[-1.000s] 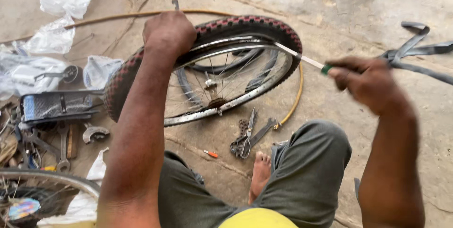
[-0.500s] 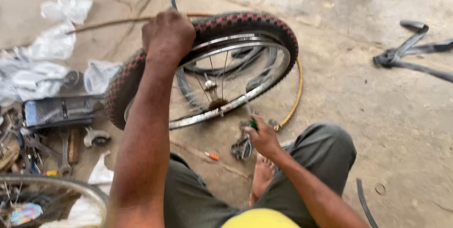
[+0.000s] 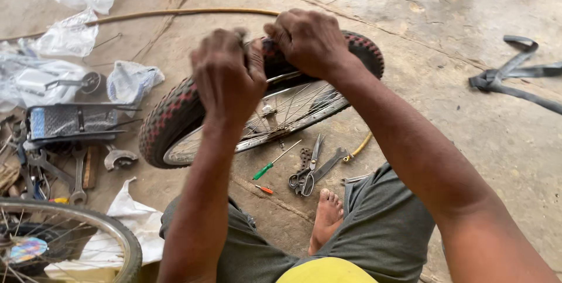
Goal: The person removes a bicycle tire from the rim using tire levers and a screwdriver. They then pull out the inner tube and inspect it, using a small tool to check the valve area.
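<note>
Left hand [image 3: 227, 81] and right hand [image 3: 305, 41] gripped the tyre [image 3: 175, 113] at its 12 o'clock edge | wheel rim [image 3: 304, 113] tilted on the stone floor [image 3: 421, 43] | screwdriver [image 3: 275, 161], scissors [image 3: 308, 169] at 6 o'clock of wheel | spanners [image 3: 64, 171] at 9 o'clock

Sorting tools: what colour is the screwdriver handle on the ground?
Green, on the screwdriver in the head view.

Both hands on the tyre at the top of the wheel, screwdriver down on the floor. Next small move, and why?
Probably press the tyre edge down toward the rim with the thumbs, working sideways. Left hand and right hand both grip the tread side by side at the top, and the green-handled screwdriver lies apart on the floor, so this looks like handwork.
</note>
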`<state>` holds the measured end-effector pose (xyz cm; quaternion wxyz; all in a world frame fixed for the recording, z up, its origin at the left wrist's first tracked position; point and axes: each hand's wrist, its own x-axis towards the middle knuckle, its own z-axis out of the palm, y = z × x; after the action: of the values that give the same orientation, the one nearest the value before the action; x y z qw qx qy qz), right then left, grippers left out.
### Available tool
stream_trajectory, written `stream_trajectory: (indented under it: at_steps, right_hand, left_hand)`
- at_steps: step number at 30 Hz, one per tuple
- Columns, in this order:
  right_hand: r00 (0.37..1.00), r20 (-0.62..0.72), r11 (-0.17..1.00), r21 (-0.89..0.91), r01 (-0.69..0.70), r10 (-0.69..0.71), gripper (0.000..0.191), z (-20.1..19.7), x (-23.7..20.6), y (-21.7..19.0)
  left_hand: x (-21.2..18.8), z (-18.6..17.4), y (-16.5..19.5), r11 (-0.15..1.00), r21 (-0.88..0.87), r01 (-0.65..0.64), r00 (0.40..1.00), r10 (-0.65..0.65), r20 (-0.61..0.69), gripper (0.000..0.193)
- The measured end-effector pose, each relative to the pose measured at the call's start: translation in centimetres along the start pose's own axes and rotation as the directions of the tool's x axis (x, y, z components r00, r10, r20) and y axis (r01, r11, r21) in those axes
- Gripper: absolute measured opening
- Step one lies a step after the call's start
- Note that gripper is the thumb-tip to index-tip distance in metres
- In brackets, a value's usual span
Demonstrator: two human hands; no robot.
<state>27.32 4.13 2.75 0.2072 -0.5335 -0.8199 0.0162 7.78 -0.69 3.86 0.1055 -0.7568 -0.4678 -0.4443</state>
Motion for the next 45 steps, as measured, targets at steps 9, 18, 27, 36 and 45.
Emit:
stream_trajectory:
  at_steps: [9,18,27,36,45]
  right_hand:
    - [0.996,-0.077,0.997,-0.072,-0.041,0.035,0.052,1.1,0.3,-1.9]
    - [0.991,-0.132,0.997,-0.069,-0.046,0.036,0.04,1.8,0.6,-3.1]
    - [0.922,0.302,0.97,-0.067,-0.232,0.241,0.062,-0.2,1.1,-3.3]
    - [0.866,0.5,0.993,0.099,-0.063,0.005,0.065,-1.3,-0.4,-1.7]
    - [0.965,0.246,0.987,0.153,0.049,-0.086,0.063,0.1,1.4,-0.3]
  left_hand:
    - [0.0,-0.7,-1.8,0.895,-0.438,0.08,0.996,-0.055,0.07,0.015]
    - [-3.1,-2.6,1.4,0.986,-0.132,-0.103,0.983,0.121,0.136,0.084]
    - [-4.5,-1.1,3.1,0.979,0.079,-0.188,0.966,0.17,0.195,0.075]
    - [-5.8,-0.3,2.7,0.94,0.104,-0.325,0.931,0.299,0.208,0.007]
    - [-4.5,0.3,1.7,0.955,0.074,-0.286,0.947,0.27,0.176,0.017]
